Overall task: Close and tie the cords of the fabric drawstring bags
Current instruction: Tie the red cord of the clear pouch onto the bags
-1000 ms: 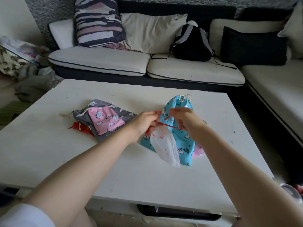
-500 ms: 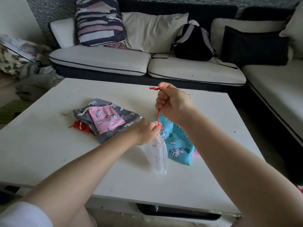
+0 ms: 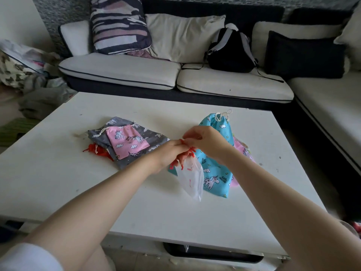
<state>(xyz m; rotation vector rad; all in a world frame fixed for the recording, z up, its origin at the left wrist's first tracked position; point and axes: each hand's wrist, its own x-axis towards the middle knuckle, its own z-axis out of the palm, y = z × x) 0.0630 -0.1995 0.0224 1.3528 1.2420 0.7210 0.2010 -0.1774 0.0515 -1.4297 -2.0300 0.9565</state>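
At the centre of the frame a thin, sheer white bag point(image 3: 190, 178) is held above the table point(image 3: 58, 182), its red cord point(image 3: 187, 148) pinched by the left hand point(image 3: 172, 153) and right hand point(image 3: 205, 141); the knot appears unfinished. To its right, the blue cotton bag point(image 3: 216, 169) lies cinched and tied. At centre left, the flat grey bag point(image 3: 136, 151) and pink bag point(image 3: 128, 141) seem still to be done.
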